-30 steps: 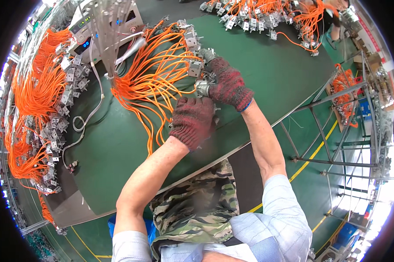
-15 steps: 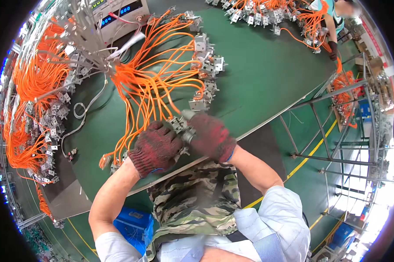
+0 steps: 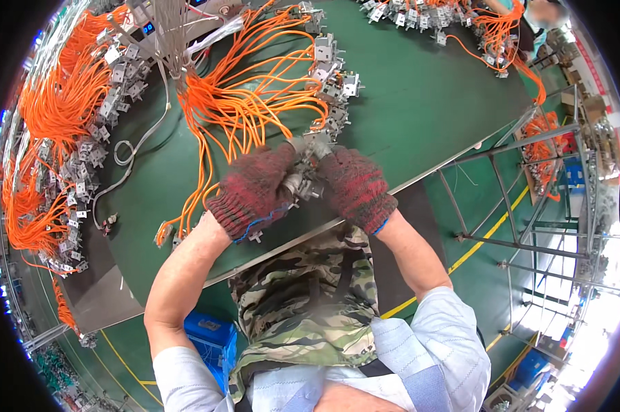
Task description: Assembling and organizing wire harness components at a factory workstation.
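At my left, the left grip (image 3: 255, 184) curls round metal parts (image 3: 308, 168) lying between my hands; that gap's just widened, baring them, so likely two-handed handling now. Long axis? Seemingly near-left to far-right. Rightmost, my right grip (image 3: 354, 187) meets them, fingers bent, firmness I can't tell.

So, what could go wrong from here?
1. Drop: the metal parts between the left hand and right hand are near the edge of the table; a loose grip might let one fall.
2. Snag: orange cables run close beside the left hand and could catch on it.
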The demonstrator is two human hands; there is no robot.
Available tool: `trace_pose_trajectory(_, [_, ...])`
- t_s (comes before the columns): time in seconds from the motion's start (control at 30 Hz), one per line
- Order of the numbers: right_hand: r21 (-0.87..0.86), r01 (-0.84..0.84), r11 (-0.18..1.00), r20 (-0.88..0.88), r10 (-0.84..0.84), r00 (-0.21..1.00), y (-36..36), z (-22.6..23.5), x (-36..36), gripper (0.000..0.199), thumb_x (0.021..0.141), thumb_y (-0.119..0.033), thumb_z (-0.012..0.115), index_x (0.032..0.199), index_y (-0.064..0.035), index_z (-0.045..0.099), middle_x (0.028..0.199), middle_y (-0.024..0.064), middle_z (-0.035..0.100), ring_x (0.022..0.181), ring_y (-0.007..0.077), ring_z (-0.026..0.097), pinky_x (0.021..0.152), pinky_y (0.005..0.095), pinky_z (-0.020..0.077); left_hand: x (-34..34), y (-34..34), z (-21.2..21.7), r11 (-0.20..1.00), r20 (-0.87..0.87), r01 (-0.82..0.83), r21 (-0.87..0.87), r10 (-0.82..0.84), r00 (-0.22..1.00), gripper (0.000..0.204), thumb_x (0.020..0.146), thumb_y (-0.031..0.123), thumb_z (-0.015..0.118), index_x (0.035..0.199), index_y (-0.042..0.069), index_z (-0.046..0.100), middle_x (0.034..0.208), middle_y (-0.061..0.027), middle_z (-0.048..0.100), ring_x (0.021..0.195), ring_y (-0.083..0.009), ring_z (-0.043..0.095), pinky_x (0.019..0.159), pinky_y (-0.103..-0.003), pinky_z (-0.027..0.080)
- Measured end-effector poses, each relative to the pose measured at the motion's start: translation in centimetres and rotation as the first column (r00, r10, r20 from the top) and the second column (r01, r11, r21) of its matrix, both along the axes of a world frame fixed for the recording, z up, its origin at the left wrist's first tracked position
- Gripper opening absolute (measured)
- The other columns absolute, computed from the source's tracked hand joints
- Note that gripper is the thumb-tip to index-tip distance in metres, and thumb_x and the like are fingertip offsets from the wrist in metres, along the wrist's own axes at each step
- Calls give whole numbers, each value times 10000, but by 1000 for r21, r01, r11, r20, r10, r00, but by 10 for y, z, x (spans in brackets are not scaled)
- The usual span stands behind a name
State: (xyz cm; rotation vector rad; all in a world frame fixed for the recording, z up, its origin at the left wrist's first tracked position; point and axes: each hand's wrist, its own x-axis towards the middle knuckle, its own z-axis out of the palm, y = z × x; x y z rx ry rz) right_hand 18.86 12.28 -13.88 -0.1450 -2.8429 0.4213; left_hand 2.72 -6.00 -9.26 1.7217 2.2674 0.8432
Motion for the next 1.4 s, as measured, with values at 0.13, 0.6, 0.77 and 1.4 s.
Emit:
trace_pose_trajectory(0.13, [42,54,998,42,-56,998,13,-16,-1,521,879,-310,797,1341,-115,656,1070,158,660,994,368,683,843,500,564,-9,-11,-7,992,-10,110,-54,-111,994,270,881,189,737,1123,104,653,938,-150,721,905,-402,701,770,-525,546])
trace_pose_trajectory(0.6, [51,71,996,-111,-65,992,4,-2,22,386,855,-186,809,1199,-78,671,1104,167,686,1007,388,704,819,477,588,5,3,-18,994,-2,-102,-24,102,995,623,845,167,737,1447,118,586,1095,-116,737,1063,-357,685,1049,-531,461])
trace_pose_trajectory(0.77, [-466,-38,884,-305,-121,945,-14,-19,-5,330,907,-76,792,1204,-31,656,1128,176,748,956,309,756,814,393,603,7,-4,-36,998,-160,-52,35,56,985,521,863,172,746,1347,59,588,1029,-157,733,1018,-368,698,1027,-522,479])
trace_pose_trajectory(1.4, [-766,103,635,-284,-476,832,-17,-16,-58,455,933,-91,798,1353,-15,644,1140,153,762,965,230,753,840,364,608,-1,35,-32,979,-652,-202,-12,146,744,311,781,208,744,1082,130,745,1079,-75,734,1215,-296,629,1022,-496,481])
